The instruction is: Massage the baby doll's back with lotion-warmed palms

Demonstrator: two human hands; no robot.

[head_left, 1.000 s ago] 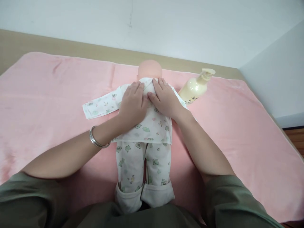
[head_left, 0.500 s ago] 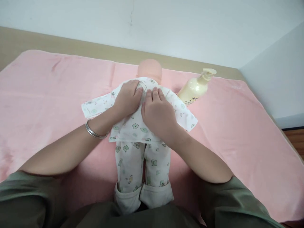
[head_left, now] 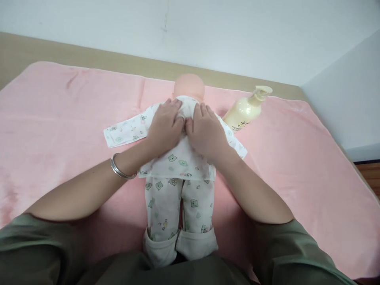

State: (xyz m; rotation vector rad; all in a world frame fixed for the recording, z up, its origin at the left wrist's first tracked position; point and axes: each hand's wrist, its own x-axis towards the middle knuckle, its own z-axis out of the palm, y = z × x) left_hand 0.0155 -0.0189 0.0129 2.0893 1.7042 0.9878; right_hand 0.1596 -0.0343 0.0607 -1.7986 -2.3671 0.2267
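Note:
A baby doll [head_left: 189,85] lies face down, its bald head toward the wall. It wears a white printed top [head_left: 178,164] and matching trousers [head_left: 166,202] with turned-up cuffs. My left hand [head_left: 166,127] rests flat on the left side of the doll's upper back, fingers stretched toward the shoulder. My right hand [head_left: 206,130] lies flat on the right side, its fingers pointing at the neck. The thumbs meet or nearly meet over the middle of the back. Neither hand grips anything. A silver bangle [head_left: 120,168] circles my left wrist.
A cream pump bottle [head_left: 245,111] leans or lies just right of the doll's shoulder. Beneath everything spreads a pink blanket [head_left: 68,118] on a wooden surface [head_left: 113,57]. A pale wall [head_left: 222,35] rises behind, with another at the right.
My right hand has shifted right and slightly up the back. My left hand has moved a little to the right, and its fingers are more spread. The bottle stays put.

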